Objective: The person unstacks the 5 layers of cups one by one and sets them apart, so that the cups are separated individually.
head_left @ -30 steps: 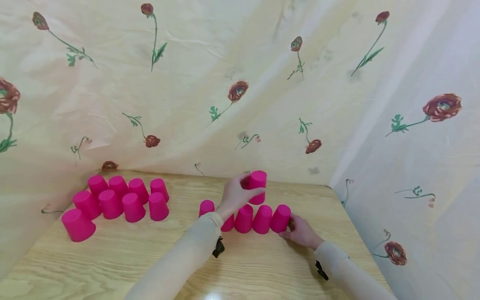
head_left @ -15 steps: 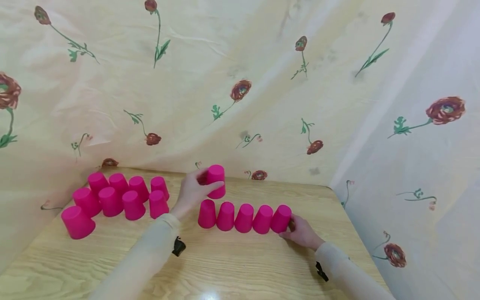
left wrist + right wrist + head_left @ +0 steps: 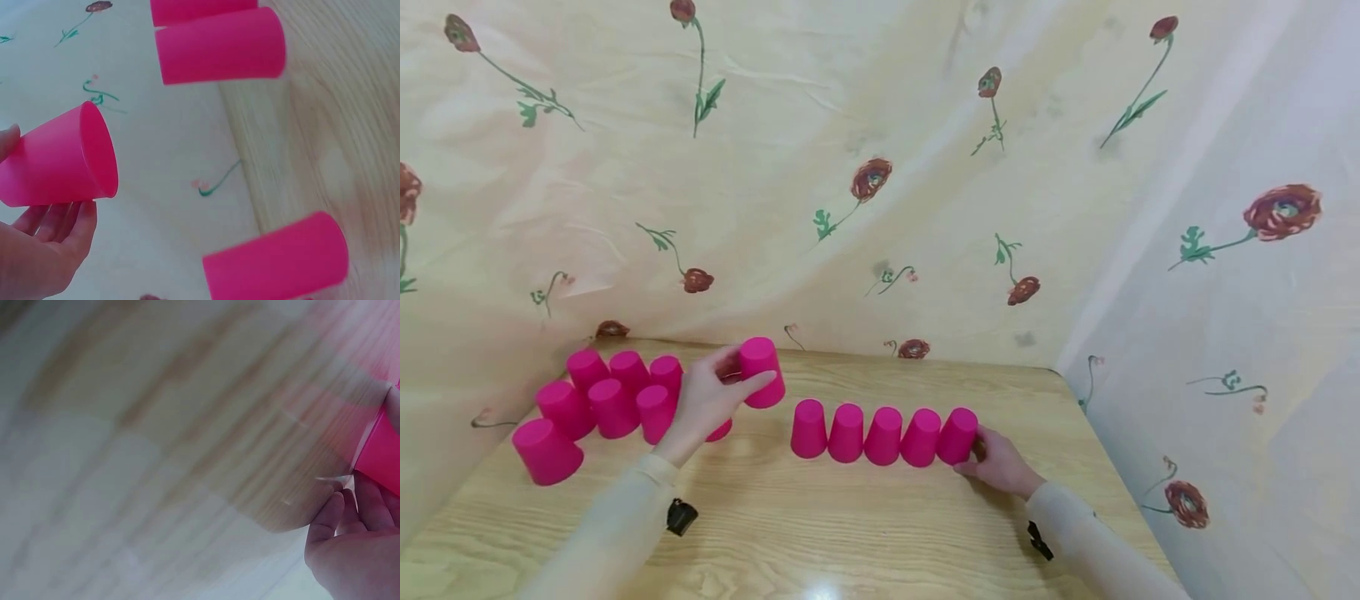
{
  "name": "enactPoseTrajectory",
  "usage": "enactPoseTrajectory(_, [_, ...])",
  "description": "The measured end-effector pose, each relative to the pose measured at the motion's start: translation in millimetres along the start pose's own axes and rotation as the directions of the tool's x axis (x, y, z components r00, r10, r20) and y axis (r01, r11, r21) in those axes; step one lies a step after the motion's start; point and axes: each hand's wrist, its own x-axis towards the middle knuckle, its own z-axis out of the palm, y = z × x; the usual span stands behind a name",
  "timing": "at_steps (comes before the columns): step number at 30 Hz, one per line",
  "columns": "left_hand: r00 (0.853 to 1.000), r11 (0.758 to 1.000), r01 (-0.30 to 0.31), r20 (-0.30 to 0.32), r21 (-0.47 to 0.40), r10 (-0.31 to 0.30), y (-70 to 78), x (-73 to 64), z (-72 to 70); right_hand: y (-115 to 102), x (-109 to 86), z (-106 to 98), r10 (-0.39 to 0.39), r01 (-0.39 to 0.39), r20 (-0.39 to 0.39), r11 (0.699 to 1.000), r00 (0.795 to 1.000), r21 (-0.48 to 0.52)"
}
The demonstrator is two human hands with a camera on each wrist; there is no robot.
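My left hand (image 3: pixel 703 400) holds a pink plastic cup (image 3: pixel 762 372), base up, raised at the back of the table between the two sets of cups. In the left wrist view, the thumb and fingers of that hand (image 3: pixel 44 256) grip the cup (image 3: pixel 50 159) on opposite sides, and its open rim shows. My right hand (image 3: pixel 1003 462) grips the rightmost pink cup (image 3: pixel 958 436), which ends a row of several upside-down cups (image 3: pixel 882 436). In the right wrist view, the fingers (image 3: pixel 373 506) touch this cup near its rim (image 3: pixel 382 450).
Several more upside-down pink cups (image 3: pixel 613 408) stand close together at the table's left; my left hand and forearm partly cover some. The wooden table (image 3: pixel 880 525) meets a flowered cloth (image 3: pixel 775 208) at the back and sides.
My left hand has carried its cup leftward, from above the row to near the left group of cups. The right hand has stayed on the rightmost cup.
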Motion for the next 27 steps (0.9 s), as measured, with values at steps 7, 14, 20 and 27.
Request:
enactPoseTrajectory(7, [0.998, 0.990, 0.056, -0.005, 0.133, -0.056, -14.1, -14.2, -28.2, 1, 1.7, -1, -0.006, 0.006, 0.000, 1.000, 1.000, 0.001])
enactPoseTrajectory(14, [0.996, 0.961, 0.082, 0.008, 0.262, -0.087, -27.4, -29.9, -48.1, 3, 2.0, 0, -0.018, 0.018, -0.001, 1.000, 1.000, 0.009])
enactPoseTrajectory(20, [0.994, 0.952, 0.103, 0.016, 0.287, -0.113, -45.1, -43.3, -63.5, 2, 0.7, -1, -0.036, 0.035, 0.003, 0.999, 0.999, 0.031])
enactPoseTrajectory(27, [0.983, 0.934, 0.161, 0.032, 0.320, -0.180, -63.9, -59.2, -81.5, 3, 1.6, -1, -0.021, 0.021, 0.012, 0.999, 1.000, 0.025])
